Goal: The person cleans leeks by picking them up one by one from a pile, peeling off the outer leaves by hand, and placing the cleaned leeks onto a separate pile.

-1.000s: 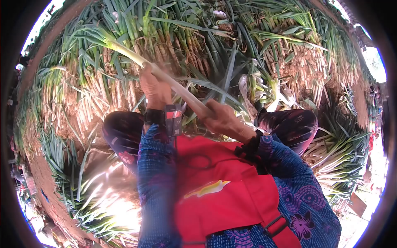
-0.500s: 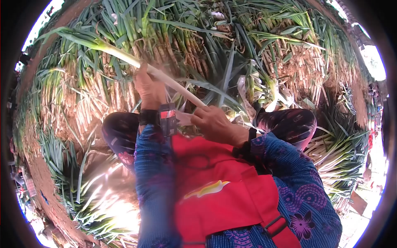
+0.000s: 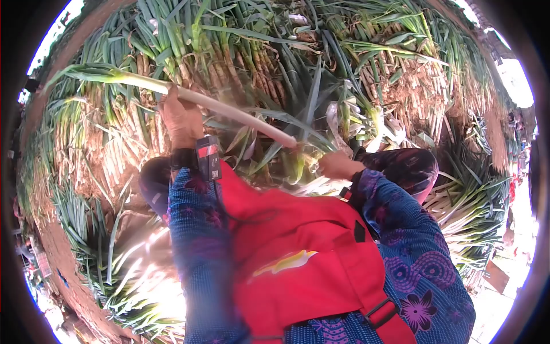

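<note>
My left hand (image 3: 180, 117) is wrapped round the pale stalk of a long green onion (image 3: 235, 115). The onion slants across in front of me, its green leaves at the upper left and its bare white root end at the lower right. To the right of that end, and apart from it, is my right hand (image 3: 339, 165), with its fingers curled and partly blurred. Loose pale-green peeled leaves (image 3: 298, 167) show just left of its fingertips; whether the hand grips any of them is unclear.
Dense rows of unpeeled green onions (image 3: 404, 94) lie ahead. White peeled onions are piled at my left (image 3: 154, 298) and right (image 3: 467, 221). Stripped leaves (image 3: 375, 129) lie between my bent knees. A red apron (image 3: 309, 258) covers my lap.
My right hand has let go of the onion's root end and moved right. My left hand has shifted left with the onion, which now lies at a flatter slant.
</note>
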`<state>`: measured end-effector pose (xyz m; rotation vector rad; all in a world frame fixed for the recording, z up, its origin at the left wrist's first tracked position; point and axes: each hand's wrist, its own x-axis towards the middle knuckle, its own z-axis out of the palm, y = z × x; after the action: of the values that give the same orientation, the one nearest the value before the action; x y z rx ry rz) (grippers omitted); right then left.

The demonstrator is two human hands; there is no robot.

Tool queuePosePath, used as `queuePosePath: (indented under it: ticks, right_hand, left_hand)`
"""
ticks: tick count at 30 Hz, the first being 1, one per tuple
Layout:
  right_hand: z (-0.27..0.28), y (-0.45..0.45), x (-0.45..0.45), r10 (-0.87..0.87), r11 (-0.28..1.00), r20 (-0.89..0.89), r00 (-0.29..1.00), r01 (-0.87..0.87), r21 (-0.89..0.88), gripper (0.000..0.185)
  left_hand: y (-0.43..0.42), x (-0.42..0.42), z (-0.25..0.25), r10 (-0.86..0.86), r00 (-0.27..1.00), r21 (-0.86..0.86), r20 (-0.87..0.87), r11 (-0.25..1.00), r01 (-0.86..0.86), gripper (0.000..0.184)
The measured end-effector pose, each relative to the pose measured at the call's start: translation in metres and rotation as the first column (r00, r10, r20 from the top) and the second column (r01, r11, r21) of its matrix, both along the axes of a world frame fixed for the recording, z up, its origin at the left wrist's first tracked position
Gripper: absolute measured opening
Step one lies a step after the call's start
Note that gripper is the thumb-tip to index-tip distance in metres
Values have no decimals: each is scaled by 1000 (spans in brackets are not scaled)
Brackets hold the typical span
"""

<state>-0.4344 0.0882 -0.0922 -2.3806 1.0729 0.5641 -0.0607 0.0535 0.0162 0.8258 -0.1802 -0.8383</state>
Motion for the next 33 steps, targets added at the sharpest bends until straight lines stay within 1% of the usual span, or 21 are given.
queuePosePath:
  ticks: [1,2,3,4,5,6,7,8,9,11,14,17,18,21,22,25,26,29,31,32,33]
  right_hand:
    - [-1,-11,-3,-132,990,-29,991,131,-50,23]
    - [-3,-21,-4,-298,948,187,936,312,-53,25]
    - [-3,-36,-3,-422,884,404,812,468,-18,27]
    - [14,-47,7,-539,840,495,682,477,257,25]
    - [33,-53,17,-652,755,531,541,407,514,23]
    - [37,-58,23,-119,993,796,594,52,110,20]
    - [75,-46,42,-303,941,765,569,50,335,24]
    - [86,-39,56,-551,792,606,573,131,596,28]
    - [97,-33,70,-758,570,387,525,245,784,36]
    - [98,-21,77,-623,682,484,615,124,721,41]
    - [113,4,89,-721,624,431,542,237,745,32]
    - [108,19,85,-691,694,522,500,258,672,29]
    - [102,22,82,-603,792,610,515,290,538,26]
    - [106,33,72,-459,885,666,587,367,286,24]
    - [114,37,67,-476,873,615,628,422,244,24]
    - [104,39,47,-435,893,626,648,402,204,26]
    - [116,41,47,-412,906,628,661,370,205,27]
    - [118,43,41,-605,782,585,540,263,566,24]
    - [133,43,47,-757,556,391,523,204,806,26]
    - [140,43,51,-805,419,279,524,169,892,27]
    - [142,43,57,-811,377,245,531,155,913,28]
  left_hand:
    - [4,-8,4,-42,999,3,5,999,42,14]
    - [6,-11,8,-82,997,2,11,997,82,15]
    - [-3,5,-25,-176,983,-21,54,984,177,19]
    - [-9,14,-61,-181,693,155,698,983,100,20]
    - [-16,22,-96,-88,118,116,989,962,-248,21]
    - [-10,-10,-61,-161,758,182,632,982,57,18]
    - [-4,-42,-25,-26,991,14,-130,1000,28,15]
    - [-10,-42,-46,-75,983,-5,-170,997,75,15]
    - [-7,-58,-43,-61,980,20,-189,998,66,18]
    - [3,-76,-32,-51,972,37,-231,997,61,19]
    - [6,-75,-44,-118,966,-2,-231,993,121,28]
    - [9,-73,-39,-179,952,16,-249,982,189,28]
    - [9,-75,-32,-152,964,30,-217,986,162,22]
    - [7,-63,-18,-176,947,1,-270,983,183,22]
    - [5,-56,-17,-171,957,-19,-233,985,171,22]
    - [-1,-30,-17,-160,977,-82,-142,985,149,22]
    - [0,-19,-14,-167,978,-106,-127,982,154,22]
    - [12,9,15,-148,985,-192,-87,973,129,27]
    - [20,31,32,-133,986,-261,-99,960,103,29]
    - [28,33,46,-113,986,-257,-120,963,79,31]
    - [32,37,49,-109,986,-282,-130,957,69,31]
